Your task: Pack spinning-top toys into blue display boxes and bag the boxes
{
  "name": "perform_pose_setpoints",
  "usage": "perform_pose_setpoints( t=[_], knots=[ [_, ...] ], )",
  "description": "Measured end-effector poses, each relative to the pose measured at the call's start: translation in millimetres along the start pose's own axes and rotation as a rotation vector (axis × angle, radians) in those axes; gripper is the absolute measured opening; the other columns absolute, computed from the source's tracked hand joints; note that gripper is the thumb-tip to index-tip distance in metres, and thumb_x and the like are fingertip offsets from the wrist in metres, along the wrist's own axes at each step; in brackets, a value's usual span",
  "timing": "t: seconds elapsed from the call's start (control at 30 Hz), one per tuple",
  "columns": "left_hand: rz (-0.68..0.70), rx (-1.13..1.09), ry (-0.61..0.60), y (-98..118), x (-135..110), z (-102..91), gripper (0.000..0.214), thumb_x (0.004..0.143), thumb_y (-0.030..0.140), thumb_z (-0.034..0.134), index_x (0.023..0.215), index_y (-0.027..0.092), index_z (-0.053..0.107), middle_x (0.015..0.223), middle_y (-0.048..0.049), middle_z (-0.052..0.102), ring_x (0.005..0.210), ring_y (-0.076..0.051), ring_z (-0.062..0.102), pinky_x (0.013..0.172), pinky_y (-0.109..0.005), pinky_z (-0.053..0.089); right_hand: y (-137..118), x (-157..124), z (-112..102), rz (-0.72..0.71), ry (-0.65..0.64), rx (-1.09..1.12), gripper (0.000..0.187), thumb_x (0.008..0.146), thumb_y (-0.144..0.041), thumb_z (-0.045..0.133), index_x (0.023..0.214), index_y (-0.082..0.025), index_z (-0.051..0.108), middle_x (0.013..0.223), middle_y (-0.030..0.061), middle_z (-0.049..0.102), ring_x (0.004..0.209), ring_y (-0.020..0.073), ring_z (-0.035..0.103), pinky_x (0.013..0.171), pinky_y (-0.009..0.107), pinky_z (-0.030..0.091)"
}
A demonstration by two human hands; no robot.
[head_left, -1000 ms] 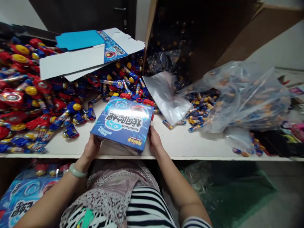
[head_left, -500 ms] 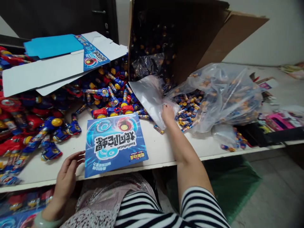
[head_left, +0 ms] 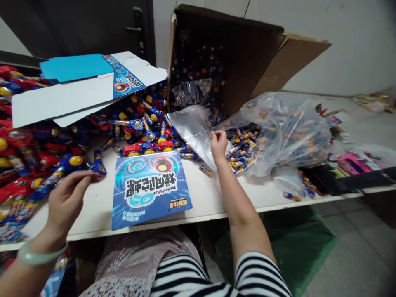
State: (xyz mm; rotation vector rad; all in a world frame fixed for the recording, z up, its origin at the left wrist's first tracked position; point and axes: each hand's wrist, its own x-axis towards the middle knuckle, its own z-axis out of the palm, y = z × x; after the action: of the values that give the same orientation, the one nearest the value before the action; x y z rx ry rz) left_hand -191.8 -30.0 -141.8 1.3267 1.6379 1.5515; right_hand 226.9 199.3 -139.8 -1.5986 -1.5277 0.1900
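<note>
My left hand (head_left: pixel 69 198) reaches over the toy pile, thumb and fingers pinched at a small blue toy launcher (head_left: pixel 99 163). The fingertips cover part of that toy. My right hand (head_left: pixel 219 144) is closed, its fingers curled in at the mouth of a clear plastic bag (head_left: pixel 287 128); what they hold is hidden. Small printed tubes with yellow caps (head_left: pixel 239 154) spill out of the bag beside this hand. Between my hands a blue printed box (head_left: pixel 151 189) lies at the table's front edge.
A large open carton (head_left: pixel 247 53) holding more toys stands at the back. Flat box blanks (head_left: pixel 64 99) rest on the red and blue toy heap (head_left: pixel 27 144) at left. One loose tube (head_left: pixel 205 170) lies near my right forearm. Pink items (head_left: pixel 352 165) sit at far right.
My left hand has left the blue box's side and moved up and left to the small blue toy launcher. The right hand has lifted slightly, its fingers now more visibly curled.
</note>
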Motion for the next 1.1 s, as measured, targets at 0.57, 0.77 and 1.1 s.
perform_pose_setpoints(
  t=[0.57, 0.77, 1.1],
  knots=[
    [0.503, 0.484, -0.628, 134, 189, 200.0, 0.029, 0.060, -0.007, 0.061, 0.078, 0.013, 0.070, 0.084, -0.0119, 0.067, 0.134, -0.042, 0.046, 0.122, -0.057, 0.009, -174, -153, -52, -1.148, -0.793, -0.338, 0.016, 0.097, -0.020, 0.050, 0.099, -0.020, 0.065, 0.116, 0.0089, 0.074, 0.078, 0.0178, 0.071, 0.056, 0.027, 0.046],
    [0.311, 0.270, -0.397, 137, 165, 110.1, 0.017, 0.074, 0.000, 0.058, 0.083, 0.013, 0.065, 0.078, -0.0053, 0.060, 0.087, -0.022, 0.058, 0.095, -0.038, 0.042, -102, -95, -97, -0.443, -0.342, -0.096, 0.060, 0.099, -0.044, 0.044, 0.153, -0.022, 0.034, 0.123, 0.0140, 0.069, 0.067, 0.0195, 0.069, 0.059, 0.033, 0.052],
    [0.726, 0.651, -0.163, 170, 112, -4.3, 0.027, 0.087, 0.008, 0.050, 0.109, 0.016, 0.063, 0.090, -0.0040, 0.066, 0.087, -0.017, 0.062, 0.081, -0.030, 0.046, -157, -17, -53, -0.347, -0.645, -0.495, 0.012, 0.087, -0.026, 0.062, 0.076, -0.022, 0.059, 0.084, 0.0118, 0.072, 0.074, 0.0223, 0.063, 0.067, 0.036, 0.046]
  ],
)
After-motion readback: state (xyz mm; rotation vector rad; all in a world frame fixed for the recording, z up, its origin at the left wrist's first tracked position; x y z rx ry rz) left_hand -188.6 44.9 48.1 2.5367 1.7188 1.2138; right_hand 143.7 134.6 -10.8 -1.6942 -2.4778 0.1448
